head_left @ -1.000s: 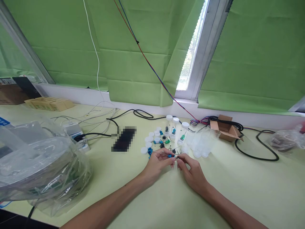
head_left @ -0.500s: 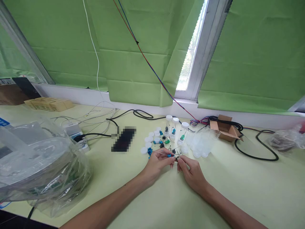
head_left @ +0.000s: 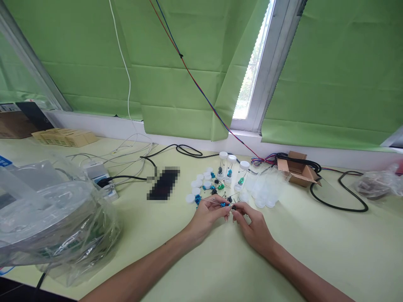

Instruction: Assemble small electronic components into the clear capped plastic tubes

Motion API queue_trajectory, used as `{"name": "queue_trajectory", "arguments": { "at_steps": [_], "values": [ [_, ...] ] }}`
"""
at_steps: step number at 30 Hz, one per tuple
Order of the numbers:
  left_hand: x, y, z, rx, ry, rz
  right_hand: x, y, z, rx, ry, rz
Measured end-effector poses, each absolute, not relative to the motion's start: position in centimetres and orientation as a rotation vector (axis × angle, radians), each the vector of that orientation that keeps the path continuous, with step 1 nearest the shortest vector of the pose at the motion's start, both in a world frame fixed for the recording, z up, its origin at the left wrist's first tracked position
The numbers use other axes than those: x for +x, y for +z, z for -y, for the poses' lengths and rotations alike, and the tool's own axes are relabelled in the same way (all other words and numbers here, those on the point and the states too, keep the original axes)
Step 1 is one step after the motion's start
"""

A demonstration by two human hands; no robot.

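My left hand (head_left: 206, 216) pinches a small blue part with a long thin metal wire (head_left: 223, 204); its exact kind is too small to tell. Facing it, my right hand (head_left: 253, 222) has thumb and forefinger closed on a small dark piece (head_left: 234, 207), close against the blue part. Just beyond my fingers lie loose blue parts (head_left: 197, 199), green parts (head_left: 221, 186) and black parts (head_left: 214, 191), some with wires. White round caps (head_left: 190, 198) are grouped to the left. Behind stand clear tubes with white caps (head_left: 242, 176), holding black, blue and green parts.
Several clear, empty-looking tubes (head_left: 266, 191) lie right of the parts. An open cardboard box (head_left: 296, 170) and black cable (head_left: 340, 207) are farther right. On the left sit a bagged reel (head_left: 56, 209), a power strip (head_left: 108, 188) and a pixelated dark object (head_left: 163, 184).
My right fingers have shifted slightly and closed tighter around the small dark piece. My left hand holds the blue part in nearly the same place.
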State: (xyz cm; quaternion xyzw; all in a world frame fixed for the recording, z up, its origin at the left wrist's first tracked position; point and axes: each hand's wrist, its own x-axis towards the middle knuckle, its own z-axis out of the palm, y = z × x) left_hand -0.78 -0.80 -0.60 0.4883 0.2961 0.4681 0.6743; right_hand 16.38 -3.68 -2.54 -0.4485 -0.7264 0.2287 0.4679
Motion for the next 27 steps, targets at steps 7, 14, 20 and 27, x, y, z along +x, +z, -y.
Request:
{"name": "queue_trajectory", "arguments": {
  "at_steps": [7, 14, 20, 27],
  "values": [
    [-0.79, -0.37, 0.92, 1.118, 1.031, -0.677, 16.40, -2.26, 3.68, -1.154, 0.522, 1.846],
    [-0.73, -0.58, 1.00, 1.119, 1.011, -0.676, 16.50, -2.71, 3.47, -1.151, 0.540, 1.850],
    [-0.75, -0.42, 0.95, 1.093, 1.047, -0.686, 16.38, -2.55, 3.67, -1.144, 0.517, 1.804],
    [-0.82, -0.15, 0.95, 1.072, 1.039, -0.688, 16.40, -2.66, 3.57, -1.058, 0.538, 1.772]
  ]
}}
